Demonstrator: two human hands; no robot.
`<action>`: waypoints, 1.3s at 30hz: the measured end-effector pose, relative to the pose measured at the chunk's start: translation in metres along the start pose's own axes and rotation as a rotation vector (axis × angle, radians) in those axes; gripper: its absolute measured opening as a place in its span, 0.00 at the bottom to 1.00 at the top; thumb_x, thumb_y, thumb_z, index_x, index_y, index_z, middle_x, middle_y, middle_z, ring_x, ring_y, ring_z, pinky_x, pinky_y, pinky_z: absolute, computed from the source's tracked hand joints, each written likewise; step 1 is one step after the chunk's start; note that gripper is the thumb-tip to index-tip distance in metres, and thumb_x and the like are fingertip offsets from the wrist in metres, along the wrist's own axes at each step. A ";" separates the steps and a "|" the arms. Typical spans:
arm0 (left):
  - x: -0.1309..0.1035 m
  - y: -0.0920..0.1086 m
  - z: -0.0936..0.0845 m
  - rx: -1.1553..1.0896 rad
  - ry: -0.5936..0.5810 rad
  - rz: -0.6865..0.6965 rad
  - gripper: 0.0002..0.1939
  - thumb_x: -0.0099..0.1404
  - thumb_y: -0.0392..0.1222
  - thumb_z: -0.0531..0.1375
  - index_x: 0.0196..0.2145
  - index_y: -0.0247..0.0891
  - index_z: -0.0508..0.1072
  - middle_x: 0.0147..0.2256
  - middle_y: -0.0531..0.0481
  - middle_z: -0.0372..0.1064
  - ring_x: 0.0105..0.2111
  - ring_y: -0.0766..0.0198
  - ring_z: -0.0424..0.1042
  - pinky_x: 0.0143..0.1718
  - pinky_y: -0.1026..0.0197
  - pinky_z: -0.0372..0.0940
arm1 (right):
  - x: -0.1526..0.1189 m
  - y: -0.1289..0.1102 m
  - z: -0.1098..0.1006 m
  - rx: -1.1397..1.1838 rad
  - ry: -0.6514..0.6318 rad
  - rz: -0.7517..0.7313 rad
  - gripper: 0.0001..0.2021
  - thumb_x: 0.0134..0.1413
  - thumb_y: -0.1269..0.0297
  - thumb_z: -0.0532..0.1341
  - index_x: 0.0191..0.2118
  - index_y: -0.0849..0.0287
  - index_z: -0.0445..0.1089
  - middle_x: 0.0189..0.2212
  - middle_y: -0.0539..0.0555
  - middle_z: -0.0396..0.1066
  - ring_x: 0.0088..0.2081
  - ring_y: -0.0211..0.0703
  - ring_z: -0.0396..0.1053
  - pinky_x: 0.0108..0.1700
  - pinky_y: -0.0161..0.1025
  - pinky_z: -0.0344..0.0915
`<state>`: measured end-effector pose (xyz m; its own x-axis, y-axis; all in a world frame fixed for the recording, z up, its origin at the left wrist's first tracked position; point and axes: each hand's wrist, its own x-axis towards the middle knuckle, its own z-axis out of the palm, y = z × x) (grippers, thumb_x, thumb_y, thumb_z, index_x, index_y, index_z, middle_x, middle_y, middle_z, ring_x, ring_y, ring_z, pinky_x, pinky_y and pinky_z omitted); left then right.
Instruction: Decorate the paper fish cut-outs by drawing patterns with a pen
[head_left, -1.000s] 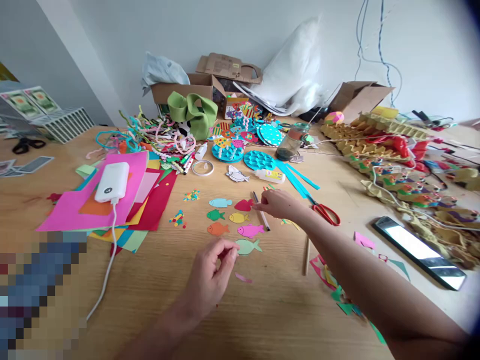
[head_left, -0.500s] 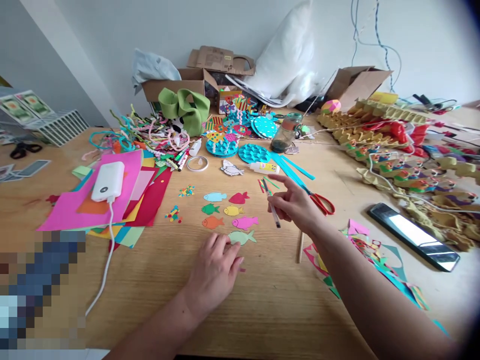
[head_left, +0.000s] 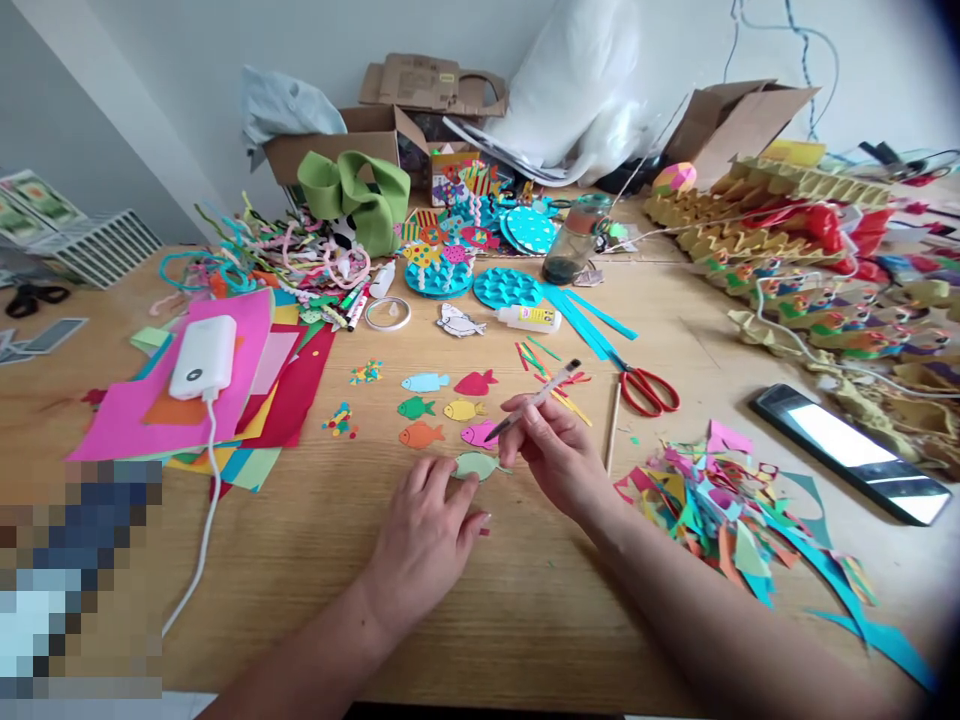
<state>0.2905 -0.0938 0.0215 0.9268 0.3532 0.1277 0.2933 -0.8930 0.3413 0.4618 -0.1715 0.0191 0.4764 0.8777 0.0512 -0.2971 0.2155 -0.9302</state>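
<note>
A pale green paper fish (head_left: 477,466) lies flat on the table (head_left: 525,630), at the near end of a group of cut fish. The left hand (head_left: 424,510) reaches its left end, fingers loosely bent and a little spread, thumb apart; they pinch nothing, and the fingertips seem to rest on the paper, probably to stop it sliding. The right hand (head_left: 559,450) has its thumb and fingers closed around a pen (head_left: 551,384), held slantwise, dark tip down towards the left, an angle that suits drawing. The tip is over or near the pink fish (head_left: 475,434); I cannot tell whether it touches.

Beyond lie orange (head_left: 421,434), yellow (head_left: 465,410), green (head_left: 416,407), blue (head_left: 425,382) and red fish (head_left: 476,382), spaced apart, likely so each is easy to see and pick up. Two heaps of paper dots (head_left: 366,372) sit to their left, apparently sorted for easy reach.

Farther back is a glue bottle (head_left: 529,318) on its side. Scissors (head_left: 649,391) lie right of the fish, beyond a heap of scraps (head_left: 739,540), and a phone (head_left: 851,455) is farther right. At left, a power bank (head_left: 202,357) rests on coloured sheets (head_left: 300,400).
</note>
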 end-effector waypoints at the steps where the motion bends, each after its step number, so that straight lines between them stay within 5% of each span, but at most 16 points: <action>1: 0.000 0.000 0.000 0.001 -0.006 -0.001 0.16 0.65 0.41 0.62 0.50 0.37 0.73 0.48 0.41 0.66 0.49 0.49 0.63 0.51 0.43 0.66 | 0.000 0.001 0.001 -0.010 0.010 0.001 0.12 0.63 0.53 0.58 0.43 0.57 0.67 0.21 0.48 0.72 0.23 0.35 0.68 0.27 0.32 0.64; 19: -0.001 0.004 -0.002 0.039 -0.056 -0.026 0.17 0.65 0.41 0.62 0.51 0.38 0.72 0.48 0.41 0.65 0.50 0.49 0.63 0.52 0.43 0.66 | -0.004 0.011 0.009 -0.207 0.175 -0.022 0.16 0.61 0.49 0.57 0.37 0.59 0.68 0.14 0.42 0.59 0.13 0.30 0.55 0.16 0.29 0.51; 30: -0.002 0.002 -0.003 0.050 -0.045 -0.023 0.16 0.65 0.41 0.61 0.51 0.39 0.72 0.48 0.42 0.65 0.51 0.50 0.62 0.53 0.44 0.65 | -0.005 0.017 0.009 -0.225 0.106 0.094 0.17 0.53 0.52 0.65 0.32 0.56 0.59 0.13 0.42 0.61 0.12 0.32 0.57 0.15 0.29 0.50; 39: -0.002 0.003 -0.005 0.070 -0.052 -0.009 0.17 0.66 0.41 0.61 0.52 0.38 0.71 0.49 0.42 0.66 0.52 0.49 0.62 0.52 0.43 0.66 | -0.004 0.012 0.009 -0.345 0.060 0.131 0.11 0.49 0.58 0.65 0.29 0.58 0.64 0.16 0.44 0.62 0.15 0.31 0.56 0.17 0.31 0.53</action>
<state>0.2883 -0.0962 0.0265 0.9345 0.3480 0.0755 0.3157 -0.9078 0.2760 0.4492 -0.1684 0.0104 0.5033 0.8596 -0.0881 -0.0675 -0.0625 -0.9958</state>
